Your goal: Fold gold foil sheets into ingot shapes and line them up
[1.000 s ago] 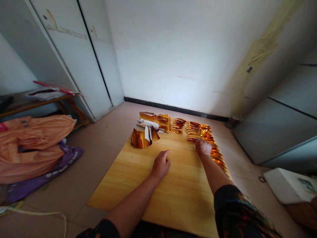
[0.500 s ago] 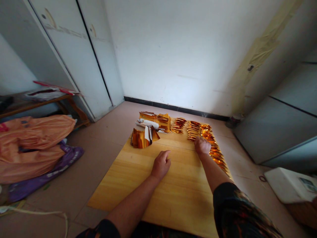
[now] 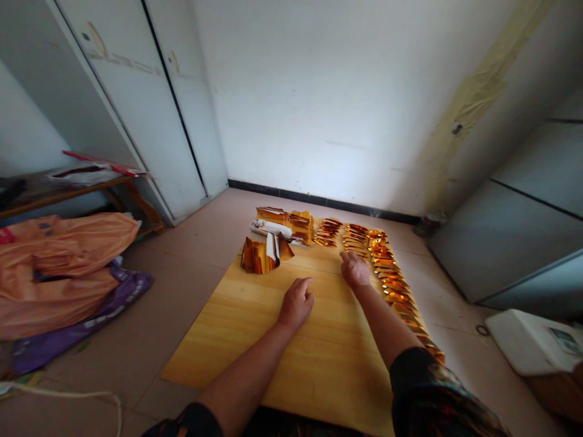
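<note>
My left hand rests over the middle of the wooden board, its fingers curled in and nothing showing in them. My right hand hovers at the near end of a row of folded gold foil papers, fingers loosely bent and partly apart, with no paper visible in them. To its right, a longer row of folded gold foil pieces runs down the board's edge. A shorter row lies to its left. Beyond my left hand stands a bent stack of gold foil sheets.
More gold sheets and a white roll lie at the board's far left. An orange bag and a purple bag are on the floor at left. A white box sits at right; a wall rises behind.
My right hand has drawn left and slightly toward me, away from the folded foil rows, uncovering more of them. The left hand has stayed in place.
</note>
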A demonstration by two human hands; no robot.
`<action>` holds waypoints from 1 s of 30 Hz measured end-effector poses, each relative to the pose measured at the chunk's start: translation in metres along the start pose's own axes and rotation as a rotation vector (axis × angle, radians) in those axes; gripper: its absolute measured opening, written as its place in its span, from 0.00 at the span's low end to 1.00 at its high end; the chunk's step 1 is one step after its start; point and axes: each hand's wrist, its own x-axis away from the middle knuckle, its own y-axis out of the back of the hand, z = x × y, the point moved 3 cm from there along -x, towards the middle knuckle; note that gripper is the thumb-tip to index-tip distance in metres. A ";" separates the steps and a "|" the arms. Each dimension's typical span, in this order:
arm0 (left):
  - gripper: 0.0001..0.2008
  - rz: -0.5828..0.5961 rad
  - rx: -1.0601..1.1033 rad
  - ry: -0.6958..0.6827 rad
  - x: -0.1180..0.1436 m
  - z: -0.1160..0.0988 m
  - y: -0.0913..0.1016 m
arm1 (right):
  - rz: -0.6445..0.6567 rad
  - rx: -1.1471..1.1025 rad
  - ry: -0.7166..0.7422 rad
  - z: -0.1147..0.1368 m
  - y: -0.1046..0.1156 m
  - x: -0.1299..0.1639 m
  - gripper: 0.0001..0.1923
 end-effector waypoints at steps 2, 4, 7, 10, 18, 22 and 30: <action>0.21 -0.002 -0.005 0.000 0.000 0.000 0.000 | 0.064 -0.040 -0.013 0.015 0.001 -0.008 0.18; 0.21 -0.005 -0.002 0.005 0.000 0.000 0.000 | 0.120 -0.065 -0.041 0.028 0.001 -0.017 0.20; 0.21 -0.010 0.016 0.010 0.001 -0.002 0.001 | 0.161 -0.075 -0.063 0.042 0.002 -0.032 0.20; 0.21 -0.001 0.022 0.025 0.001 -0.003 0.001 | 0.199 -0.068 -0.100 0.048 0.000 -0.042 0.19; 0.21 0.010 0.026 0.029 0.001 -0.003 0.001 | 0.261 -0.030 -0.155 0.050 -0.007 -0.048 0.20; 0.21 0.009 0.034 0.023 0.001 -0.004 0.001 | 0.281 -0.014 -0.144 0.051 -0.008 -0.050 0.20; 0.21 0.015 0.028 0.029 0.002 -0.004 0.001 | 0.291 -0.009 -0.144 0.052 -0.009 -0.052 0.21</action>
